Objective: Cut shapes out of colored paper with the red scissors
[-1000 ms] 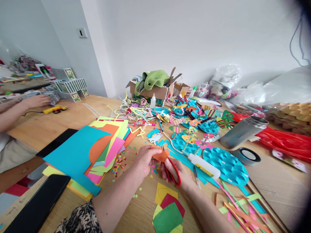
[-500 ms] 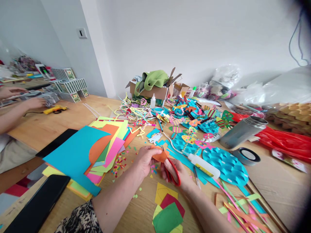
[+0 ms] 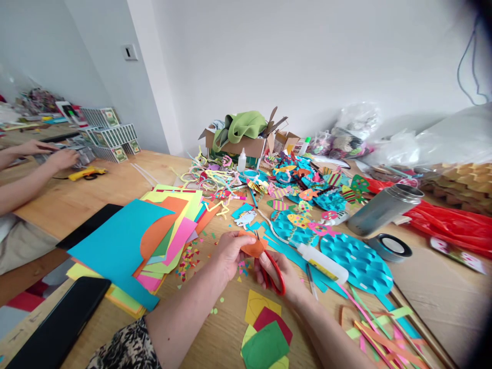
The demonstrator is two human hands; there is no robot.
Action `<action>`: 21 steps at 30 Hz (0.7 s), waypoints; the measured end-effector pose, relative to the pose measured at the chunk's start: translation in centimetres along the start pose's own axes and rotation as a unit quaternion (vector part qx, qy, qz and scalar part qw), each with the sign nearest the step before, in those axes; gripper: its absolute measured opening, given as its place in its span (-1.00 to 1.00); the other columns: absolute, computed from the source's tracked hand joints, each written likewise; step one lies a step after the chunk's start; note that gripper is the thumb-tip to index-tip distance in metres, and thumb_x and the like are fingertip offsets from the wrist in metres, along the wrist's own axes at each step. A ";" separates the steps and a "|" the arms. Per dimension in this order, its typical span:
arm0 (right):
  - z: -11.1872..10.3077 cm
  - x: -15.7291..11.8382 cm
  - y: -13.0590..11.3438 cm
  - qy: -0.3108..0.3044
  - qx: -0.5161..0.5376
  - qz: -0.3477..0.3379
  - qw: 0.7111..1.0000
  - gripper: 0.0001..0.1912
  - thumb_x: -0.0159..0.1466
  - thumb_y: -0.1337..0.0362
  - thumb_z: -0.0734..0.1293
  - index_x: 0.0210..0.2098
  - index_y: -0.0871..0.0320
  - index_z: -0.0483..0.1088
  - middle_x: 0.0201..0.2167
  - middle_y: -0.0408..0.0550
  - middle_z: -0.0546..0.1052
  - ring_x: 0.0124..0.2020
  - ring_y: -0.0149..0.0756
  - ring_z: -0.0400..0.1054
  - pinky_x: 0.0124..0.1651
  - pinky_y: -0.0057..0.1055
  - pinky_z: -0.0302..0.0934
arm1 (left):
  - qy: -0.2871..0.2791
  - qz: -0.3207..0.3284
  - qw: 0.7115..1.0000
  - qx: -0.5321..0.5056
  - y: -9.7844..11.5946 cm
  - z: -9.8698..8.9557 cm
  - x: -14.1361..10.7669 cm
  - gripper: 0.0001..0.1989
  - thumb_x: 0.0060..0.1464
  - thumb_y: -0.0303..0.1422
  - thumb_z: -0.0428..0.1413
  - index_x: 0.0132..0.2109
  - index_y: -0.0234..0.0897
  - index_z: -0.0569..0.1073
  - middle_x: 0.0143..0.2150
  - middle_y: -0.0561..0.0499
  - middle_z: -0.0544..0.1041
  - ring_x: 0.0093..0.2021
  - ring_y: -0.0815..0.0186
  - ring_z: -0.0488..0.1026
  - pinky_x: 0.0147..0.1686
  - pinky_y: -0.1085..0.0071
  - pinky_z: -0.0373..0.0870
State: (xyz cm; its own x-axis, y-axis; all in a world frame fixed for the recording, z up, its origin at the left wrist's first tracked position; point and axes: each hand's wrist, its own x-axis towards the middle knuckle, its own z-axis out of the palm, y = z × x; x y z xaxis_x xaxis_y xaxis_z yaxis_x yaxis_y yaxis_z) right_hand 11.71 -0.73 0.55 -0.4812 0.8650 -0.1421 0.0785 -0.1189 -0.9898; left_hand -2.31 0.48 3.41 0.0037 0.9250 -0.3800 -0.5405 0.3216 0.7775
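Observation:
Between thumb and fingers, my left hand (image 3: 229, 254) pinches a small piece of orange paper (image 3: 252, 248). My right hand (image 3: 282, 274) is closed around the red handles of a pair of scissors (image 3: 277, 277), whose blades lie at the orange paper's upper edge. Below my hands lie cut pieces of yellow, red and green paper (image 3: 266, 342). Just beyond them is a white fish cutout (image 3: 246, 218). A white glue bottle (image 3: 325, 264) lies on its side right of my right hand, by a blue bumpy paper disc (image 3: 357, 264).
Stacked coloured paper (image 3: 119, 241) and a black phone (image 3: 57, 323) are on the left. A metal flask (image 3: 384, 207) and a tape roll (image 3: 390, 247) stand right, near paper strips (image 3: 384, 333). A cardboard box (image 3: 234, 146) stands behind. Another person's hands (image 3: 61, 159) work far left.
My hands, the scissors and the orange paper have hardly moved. At the far left, the other person's hands have shifted and come closer together.

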 end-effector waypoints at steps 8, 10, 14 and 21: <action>-0.1 0.0 0.2 0.002 -0.003 0.005 1.000 -0.33 0.11 -0.40 0.23 -0.55 0.14 0.25 -0.71 -0.19 0.33 -0.71 -0.46 0.15 -0.63 -0.49 -0.01 | 0.008 -0.007 1.000 0.007 0.1 0.0 0.0 -0.85 -0.44 -0.44 0.30 -0.58 -0.33 0.49 -0.61 0.04 0.46 -0.57 0.39 0.35 -0.55 0.47 0.25; -0.1 0.0 0.3 0.001 -0.001 0.005 1.000 -0.34 0.13 -0.38 0.23 -0.55 0.14 0.25 -0.71 -0.19 0.33 -0.71 -0.47 0.15 -0.63 -0.50 -0.01 | 0.007 -0.007 1.000 0.010 0.1 0.1 0.0 -0.86 -0.43 -0.43 0.29 -0.58 -0.33 0.49 -0.62 0.04 0.46 -0.57 0.40 0.34 -0.56 0.47 0.24; -0.1 0.1 0.4 0.000 -0.005 0.000 1.000 -0.35 0.14 -0.38 0.22 -0.56 0.13 0.24 -0.70 -0.18 0.34 -0.71 -0.46 0.16 -0.63 -0.49 -0.01 | -0.001 -0.001 1.000 0.005 0.1 0.1 0.0 -0.84 -0.43 -0.42 0.31 -0.59 -0.33 0.48 -0.62 0.03 0.46 -0.57 0.40 0.35 -0.56 0.48 0.25; -0.1 0.1 0.4 0.003 -0.012 -0.003 1.000 -0.35 0.16 -0.37 0.21 -0.56 0.13 0.25 -0.71 -0.19 0.34 -0.71 -0.46 0.15 -0.63 -0.49 -0.02 | -0.006 -0.004 1.000 -0.004 0.0 0.0 0.1 -0.81 -0.44 -0.43 0.34 -0.60 -0.33 0.47 -0.61 0.04 0.45 -0.55 0.39 0.36 -0.53 0.46 0.26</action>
State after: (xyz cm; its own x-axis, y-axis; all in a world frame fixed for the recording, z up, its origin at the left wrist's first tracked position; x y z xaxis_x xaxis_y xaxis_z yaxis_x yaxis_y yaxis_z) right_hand 11.75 -0.67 0.15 -0.4765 0.8687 -0.1355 0.0963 -0.1017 -0.9901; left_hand -2.36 0.56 3.41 0.0179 0.9244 -0.3810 -0.5465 0.3282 0.7705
